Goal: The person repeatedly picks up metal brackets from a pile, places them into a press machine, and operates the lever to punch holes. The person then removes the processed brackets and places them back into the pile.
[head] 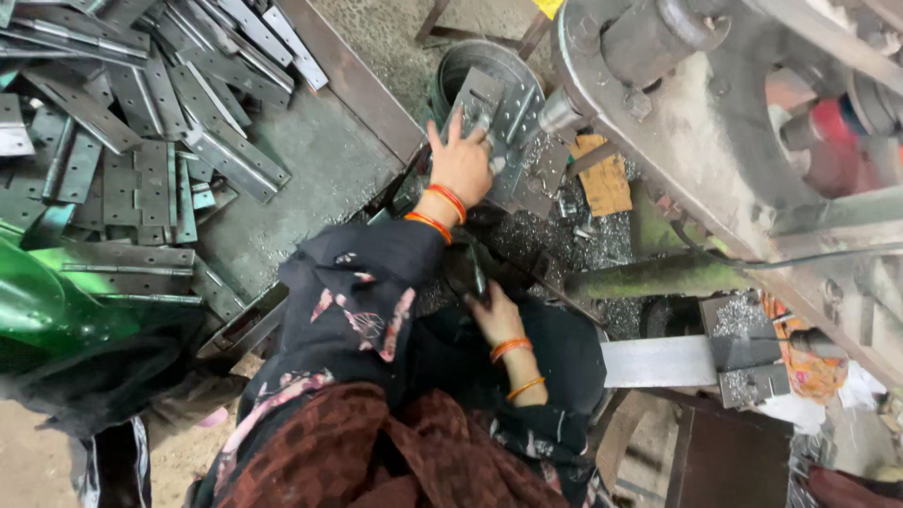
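Under left hand [461,162], flat perforated steel plate [503,118]

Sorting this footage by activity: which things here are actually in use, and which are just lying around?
In use:
left hand on a perforated metal plate
right hand low by the metal shavings

Lying about:
pile of hinge plates
cardboard scrap
green container
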